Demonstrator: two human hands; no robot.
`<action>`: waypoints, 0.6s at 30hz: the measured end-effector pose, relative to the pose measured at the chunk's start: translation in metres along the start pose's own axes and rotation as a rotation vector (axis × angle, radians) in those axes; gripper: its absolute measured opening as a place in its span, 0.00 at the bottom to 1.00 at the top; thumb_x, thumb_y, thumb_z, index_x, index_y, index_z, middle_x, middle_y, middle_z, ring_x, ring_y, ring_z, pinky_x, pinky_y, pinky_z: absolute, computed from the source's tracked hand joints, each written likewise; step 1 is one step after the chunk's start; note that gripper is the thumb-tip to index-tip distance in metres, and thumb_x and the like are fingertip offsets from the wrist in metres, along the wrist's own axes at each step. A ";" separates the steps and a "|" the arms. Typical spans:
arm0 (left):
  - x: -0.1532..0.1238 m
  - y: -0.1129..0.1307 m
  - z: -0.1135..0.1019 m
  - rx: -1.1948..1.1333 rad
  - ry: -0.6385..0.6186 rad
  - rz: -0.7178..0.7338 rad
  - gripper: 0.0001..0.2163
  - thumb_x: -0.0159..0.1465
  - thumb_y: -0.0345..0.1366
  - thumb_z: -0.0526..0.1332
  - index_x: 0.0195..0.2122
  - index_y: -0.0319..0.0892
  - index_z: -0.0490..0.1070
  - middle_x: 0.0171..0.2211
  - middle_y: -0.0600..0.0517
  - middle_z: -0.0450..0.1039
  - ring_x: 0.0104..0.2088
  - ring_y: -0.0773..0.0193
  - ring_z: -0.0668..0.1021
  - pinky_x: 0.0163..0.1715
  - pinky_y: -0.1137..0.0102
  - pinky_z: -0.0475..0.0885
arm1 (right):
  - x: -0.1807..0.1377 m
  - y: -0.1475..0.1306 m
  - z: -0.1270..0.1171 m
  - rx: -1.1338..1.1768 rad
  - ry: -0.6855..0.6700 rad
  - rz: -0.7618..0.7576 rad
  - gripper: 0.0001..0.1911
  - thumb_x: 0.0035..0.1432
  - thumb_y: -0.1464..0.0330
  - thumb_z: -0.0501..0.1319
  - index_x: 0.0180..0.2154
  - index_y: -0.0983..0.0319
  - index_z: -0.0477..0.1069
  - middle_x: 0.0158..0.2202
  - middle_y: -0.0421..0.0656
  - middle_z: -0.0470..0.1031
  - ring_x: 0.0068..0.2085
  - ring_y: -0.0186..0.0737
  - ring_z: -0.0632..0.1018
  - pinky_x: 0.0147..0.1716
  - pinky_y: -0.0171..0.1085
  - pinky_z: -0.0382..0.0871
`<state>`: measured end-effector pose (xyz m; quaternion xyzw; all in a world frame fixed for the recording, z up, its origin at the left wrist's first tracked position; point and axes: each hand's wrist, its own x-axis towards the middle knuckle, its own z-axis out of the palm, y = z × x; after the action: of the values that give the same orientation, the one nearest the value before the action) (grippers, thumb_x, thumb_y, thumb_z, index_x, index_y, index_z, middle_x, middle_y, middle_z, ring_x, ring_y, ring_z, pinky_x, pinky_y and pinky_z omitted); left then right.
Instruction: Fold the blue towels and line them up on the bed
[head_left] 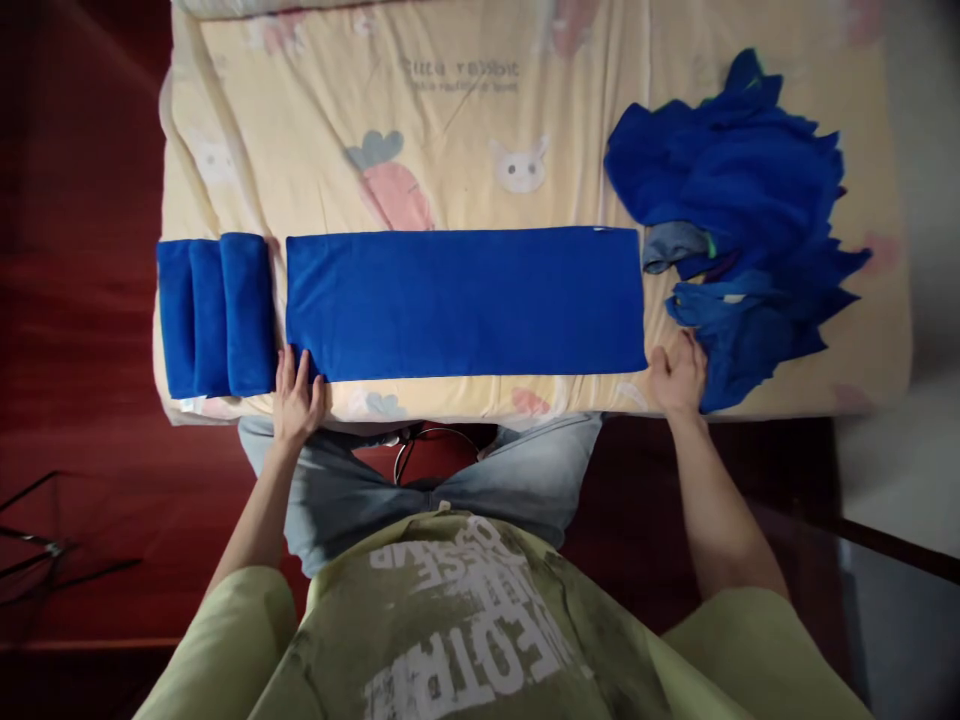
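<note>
A long blue towel (465, 305) lies flat and smooth along the near side of the bed. My left hand (300, 395) rests with fingers spread on its near left corner, the palm over the bed's edge. At the opposite end, my right hand (679, 372) has its fingers curled and its thumb against the near right corner, seemingly pinching it. Just left of the towel sit several folded blue towels (247, 315), overlapping in a row. Beyond my right hand is a crumpled heap of blue cloth (735, 190), with a greyish piece (671, 246) poking out.
The bed carries a pale yellow sheet (465, 150) printed with carrots and cat faces. A whitish bundle (225, 8) lies at its far left edge. Dark red floor (82, 350) shows to the left, with a thin black stand (52, 548) on it. A pale wall (930, 200) is at right.
</note>
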<state>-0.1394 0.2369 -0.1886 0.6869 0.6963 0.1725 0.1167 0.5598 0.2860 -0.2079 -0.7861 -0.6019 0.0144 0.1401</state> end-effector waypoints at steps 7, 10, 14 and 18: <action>-0.026 -0.019 -0.028 0.016 -0.050 0.177 0.21 0.74 0.37 0.50 0.64 0.40 0.69 0.66 0.41 0.68 0.70 0.50 0.65 0.67 0.49 0.66 | -0.035 -0.026 -0.018 0.033 -0.053 -0.471 0.25 0.61 0.71 0.58 0.59 0.64 0.75 0.62 0.53 0.74 0.64 0.52 0.73 0.63 0.52 0.67; -0.013 -0.013 -0.032 0.094 -0.072 0.252 0.19 0.73 0.34 0.49 0.60 0.41 0.72 0.62 0.42 0.72 0.66 0.50 0.70 0.64 0.53 0.68 | -0.030 -0.023 -0.011 0.013 -0.009 -0.452 0.22 0.60 0.76 0.56 0.53 0.63 0.79 0.57 0.52 0.79 0.60 0.49 0.77 0.60 0.49 0.71; 0.006 -0.007 -0.036 0.251 -0.085 0.235 0.18 0.71 0.32 0.49 0.53 0.40 0.76 0.52 0.39 0.77 0.53 0.47 0.76 0.53 0.55 0.74 | -0.022 -0.011 -0.006 0.023 0.047 -0.440 0.20 0.63 0.77 0.53 0.44 0.64 0.83 0.50 0.51 0.83 0.55 0.48 0.82 0.54 0.45 0.76; 0.009 -0.015 -0.043 0.305 -0.106 0.240 0.16 0.68 0.30 0.51 0.47 0.42 0.79 0.42 0.42 0.77 0.42 0.49 0.76 0.45 0.58 0.75 | -0.034 0.000 -0.015 0.021 0.047 -0.453 0.20 0.66 0.76 0.52 0.44 0.64 0.84 0.50 0.50 0.83 0.54 0.47 0.83 0.54 0.44 0.77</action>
<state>-0.1705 0.2422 -0.1550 0.7828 0.6203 0.0412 0.0265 0.5531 0.2507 -0.1979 -0.6294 -0.7595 -0.0296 0.1617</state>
